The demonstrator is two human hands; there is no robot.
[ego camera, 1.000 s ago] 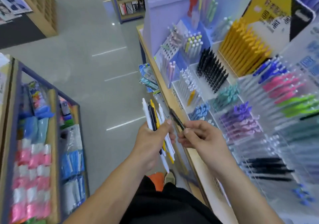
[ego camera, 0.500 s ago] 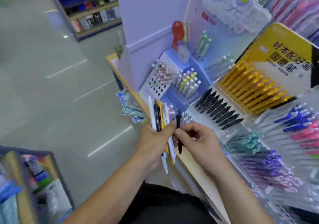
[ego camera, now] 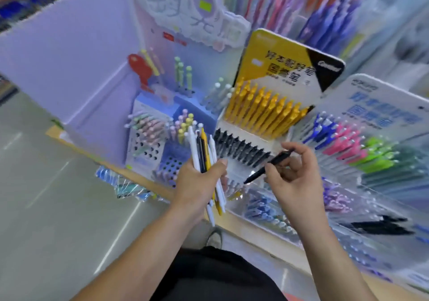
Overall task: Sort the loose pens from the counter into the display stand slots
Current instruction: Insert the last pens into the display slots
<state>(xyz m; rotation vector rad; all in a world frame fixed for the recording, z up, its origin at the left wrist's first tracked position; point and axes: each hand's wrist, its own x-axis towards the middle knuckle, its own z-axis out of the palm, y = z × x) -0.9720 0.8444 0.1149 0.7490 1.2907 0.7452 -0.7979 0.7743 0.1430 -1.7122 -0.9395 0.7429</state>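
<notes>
Plainly, the right hand (ego camera: 294, 175) pinched one black pen (ego camera: 269, 165) between thumb and fingertips, just near of the black row (ego camera: 241, 150) in the display stand (ego camera: 255, 45). The left hand (ego camera: 197, 184) gripped a bundle of white, yellow and dark pens (ego camera: 204, 152). So light a pinch risked the pen slipping, or knocking neighbours out of their slots

Head-worn view, forward and down, close over pen display stand (ego camera: 255, 124).
</notes>
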